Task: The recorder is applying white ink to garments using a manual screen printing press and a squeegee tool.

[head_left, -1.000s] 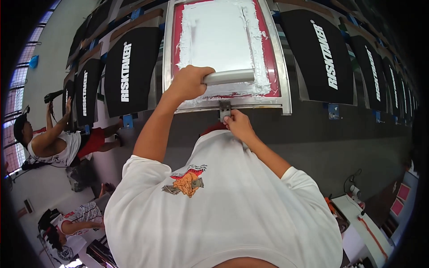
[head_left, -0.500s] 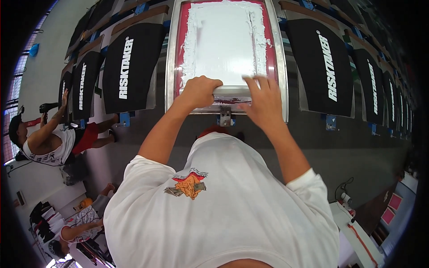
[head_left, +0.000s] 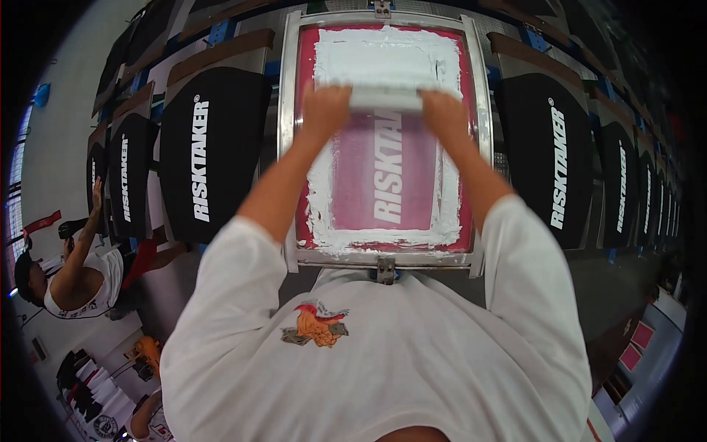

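Observation:
Both hands reach far forward over a metal-framed printing screen (head_left: 289,162). My left hand (head_left: 328,110) is closed round the left end of a squeegee (head_left: 387,96), and my right hand (head_left: 446,114) grips its right end. Hands and squeegee are smeared by motion. Beyond the squeegee, thick white ink (head_left: 368,53) covers the mesh. On the near side, the scraped pink mesh (head_left: 353,177) shows pale block lettering, with ridges of white ink round its edges. A hinge clamp (head_left: 386,271) sits at the frame's near edge, against my shirt.
Black printed fabric panels lie on boards on both sides, the nearest being a left panel (head_left: 213,147) and a right panel (head_left: 549,155). At the left, a person (head_left: 85,276) holds a dark handheld tool. Stacked garments (head_left: 96,390) are at lower left.
The squeegee has moved from the screen's near end toward its far end, baring lettered mesh behind it. My right hand, earlier loose with fingers apart, now grips the squeegee. My body leans further forward.

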A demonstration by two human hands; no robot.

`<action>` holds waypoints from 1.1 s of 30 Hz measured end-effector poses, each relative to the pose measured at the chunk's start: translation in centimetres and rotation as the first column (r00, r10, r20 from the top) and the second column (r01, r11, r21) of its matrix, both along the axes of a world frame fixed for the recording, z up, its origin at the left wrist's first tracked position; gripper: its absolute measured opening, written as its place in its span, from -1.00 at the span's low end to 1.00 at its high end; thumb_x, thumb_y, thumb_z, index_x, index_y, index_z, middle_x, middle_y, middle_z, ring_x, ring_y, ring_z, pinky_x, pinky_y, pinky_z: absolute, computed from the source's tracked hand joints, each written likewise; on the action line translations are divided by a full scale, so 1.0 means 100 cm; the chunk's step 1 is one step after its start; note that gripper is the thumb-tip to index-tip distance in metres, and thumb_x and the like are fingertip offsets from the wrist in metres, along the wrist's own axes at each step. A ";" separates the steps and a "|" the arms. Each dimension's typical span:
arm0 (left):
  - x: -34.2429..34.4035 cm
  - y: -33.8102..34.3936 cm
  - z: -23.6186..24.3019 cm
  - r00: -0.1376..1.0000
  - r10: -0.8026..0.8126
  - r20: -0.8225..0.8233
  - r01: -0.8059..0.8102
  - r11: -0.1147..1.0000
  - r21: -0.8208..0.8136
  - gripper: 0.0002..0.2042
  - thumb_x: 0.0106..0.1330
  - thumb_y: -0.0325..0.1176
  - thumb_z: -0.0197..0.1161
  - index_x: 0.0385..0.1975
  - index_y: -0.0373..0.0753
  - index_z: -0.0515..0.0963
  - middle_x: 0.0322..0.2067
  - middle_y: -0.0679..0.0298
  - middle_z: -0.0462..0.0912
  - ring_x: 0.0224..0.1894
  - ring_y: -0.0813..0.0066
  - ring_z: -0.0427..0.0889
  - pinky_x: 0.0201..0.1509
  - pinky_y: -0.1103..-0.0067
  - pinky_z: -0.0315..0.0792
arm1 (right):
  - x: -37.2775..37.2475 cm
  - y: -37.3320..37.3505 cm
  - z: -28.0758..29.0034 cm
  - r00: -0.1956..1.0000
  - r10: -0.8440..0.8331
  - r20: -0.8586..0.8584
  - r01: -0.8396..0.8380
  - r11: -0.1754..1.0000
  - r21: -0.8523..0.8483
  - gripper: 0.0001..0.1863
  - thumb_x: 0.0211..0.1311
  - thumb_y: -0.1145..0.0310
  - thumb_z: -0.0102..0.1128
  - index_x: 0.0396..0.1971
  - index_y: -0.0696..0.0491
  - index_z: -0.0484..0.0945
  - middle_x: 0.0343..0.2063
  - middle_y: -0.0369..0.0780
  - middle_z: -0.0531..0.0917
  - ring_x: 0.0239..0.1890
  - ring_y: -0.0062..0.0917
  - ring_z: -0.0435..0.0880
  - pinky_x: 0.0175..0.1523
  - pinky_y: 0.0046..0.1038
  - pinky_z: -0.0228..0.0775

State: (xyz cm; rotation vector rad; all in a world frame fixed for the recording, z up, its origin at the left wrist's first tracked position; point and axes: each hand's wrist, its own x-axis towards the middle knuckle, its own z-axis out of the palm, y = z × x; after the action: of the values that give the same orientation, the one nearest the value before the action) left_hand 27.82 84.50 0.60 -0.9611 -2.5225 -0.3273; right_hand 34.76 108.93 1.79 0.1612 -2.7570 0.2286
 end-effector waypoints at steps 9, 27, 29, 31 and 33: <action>0.135 -0.040 0.092 0.876 0.014 0.482 0.163 0.932 -0.324 -0.82 -0.03 -0.43 0.18 -0.39 -0.10 0.61 -0.59 0.21 0.62 -0.53 0.32 0.62 -0.12 0.28 0.37 | 0.135 -0.022 0.052 0.831 0.050 0.554 -0.021 0.998 -0.058 -0.63 -0.07 0.43 0.23 -0.15 -0.13 0.61 -0.41 -0.19 0.67 -0.41 -0.34 0.67 -0.29 -0.33 0.52; 0.031 -0.002 0.077 0.932 0.000 0.362 0.087 0.970 -0.226 -0.76 -0.02 -0.32 0.24 -0.30 -0.08 0.60 -0.52 0.14 0.64 -0.47 0.11 0.64 -0.38 0.29 0.49 | 0.036 0.009 0.057 0.881 -0.037 0.471 0.020 0.999 0.042 -0.56 -0.07 0.36 0.17 -0.06 -0.14 0.54 -0.37 -0.18 0.68 -0.28 -0.34 0.67 -0.23 -0.30 0.50; 0.135 -0.035 0.082 0.898 0.009 0.439 0.165 0.919 -0.357 -0.76 -0.03 -0.41 0.19 -0.30 -0.09 0.60 -0.57 0.16 0.63 -0.50 0.24 0.62 -0.20 0.28 0.40 | 0.135 -0.020 0.055 0.797 0.017 0.604 0.040 0.996 -0.081 -0.60 -0.15 0.42 0.30 -0.18 -0.09 0.63 -0.40 -0.16 0.67 -0.32 -0.31 0.66 -0.21 -0.31 0.51; 0.222 -0.049 0.059 0.858 -0.045 0.512 0.116 0.987 -0.107 -0.78 -0.09 -0.50 0.13 -0.41 -0.13 0.58 -0.57 0.23 0.58 -0.45 0.22 0.56 -0.17 0.28 0.31 | 0.225 -0.031 0.035 0.899 0.115 0.423 0.010 0.959 -0.283 -0.63 -0.35 0.59 0.25 -0.37 -0.01 0.64 -0.44 -0.19 0.66 -0.34 -0.32 0.65 -0.25 -0.33 0.50; 0.223 -0.039 0.050 0.904 -0.052 0.425 0.064 0.998 -0.015 -0.80 -0.11 -0.51 0.11 -0.44 -0.15 0.56 -0.58 0.22 0.55 -0.48 0.21 0.52 -0.20 0.30 0.31 | 0.215 -0.029 0.031 0.940 0.116 0.319 -0.020 0.957 -0.290 -0.67 -0.33 0.59 0.23 -0.41 -0.01 0.63 -0.46 -0.20 0.66 -0.36 -0.32 0.65 -0.27 -0.33 0.49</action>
State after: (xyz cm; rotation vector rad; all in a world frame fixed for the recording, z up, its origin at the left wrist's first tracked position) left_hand 50.08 80.62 5.59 -1.0738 -2.8979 -0.5750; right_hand 56.22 105.98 4.90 0.1547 -3.0117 0.7285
